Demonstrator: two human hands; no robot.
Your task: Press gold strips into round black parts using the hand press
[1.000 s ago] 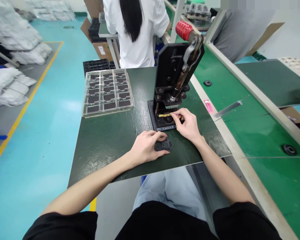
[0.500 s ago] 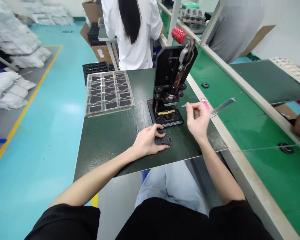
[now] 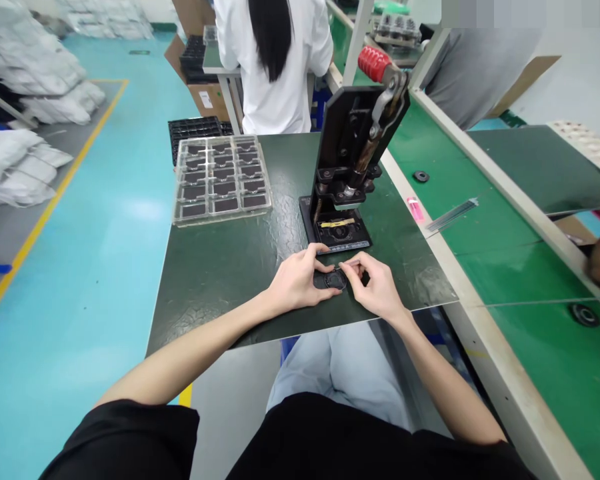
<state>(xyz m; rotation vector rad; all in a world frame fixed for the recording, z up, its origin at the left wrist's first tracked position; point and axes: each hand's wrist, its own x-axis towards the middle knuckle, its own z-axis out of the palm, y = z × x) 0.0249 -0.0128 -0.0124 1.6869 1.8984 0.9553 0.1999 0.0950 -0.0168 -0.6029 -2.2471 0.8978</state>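
On the dark green tabletop, my left hand grips a flat black part with a round end between thumb and fingers. My right hand is closed in a pinch at that part's right edge, around a thin pale stick. Fingers hide most of the stick, and its tip meets the round end, though the exact contact is too small to make out. Just beyond both hands stands a black hand press with a red grip. A yellow strip lies across its base.
A clear tray of black pieces sits at the table's far left. To the right, a pink item and thin rods lie by the green conveyor, which carries black rings. A person in white is ahead.
My right hand has come down and left from beside the press to the black part, bringing the stick with it. My left hand keeps its hold on the part. The view has shifted slightly.
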